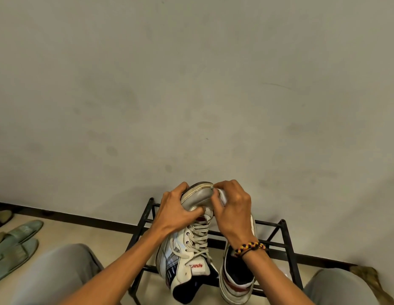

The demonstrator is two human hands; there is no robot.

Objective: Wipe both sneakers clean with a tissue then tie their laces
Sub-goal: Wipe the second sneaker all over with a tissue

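Hands meet at the toe of a worn white high-top sneaker with grey toe cap and cream laces (187,238), which is held up off the black metal shoe rack (286,238) with its toe pointing away toward the pale plaster wall (191,84). The left hand (173,213) grips the toe from the left side, fingers curled over the sole edge and thumb pressed on the upper near the first laces. The right hand (232,208), wearing a braided red, yellow and black wristband (250,248), pinches a crumpled white tissue (222,195) against the right side of the toe cap, fingers bent tightly round it. A second white sneaker with dark red stripes and a dark lining (238,276) stands on the rack just beside the first, under the right wrist. Laces on the held shoe hang loose and untied. Pale green slippers (15,245) lie on the floor at far left, well apart from the rack. Grey-trousered knees (57,276) frame the bottom corners.
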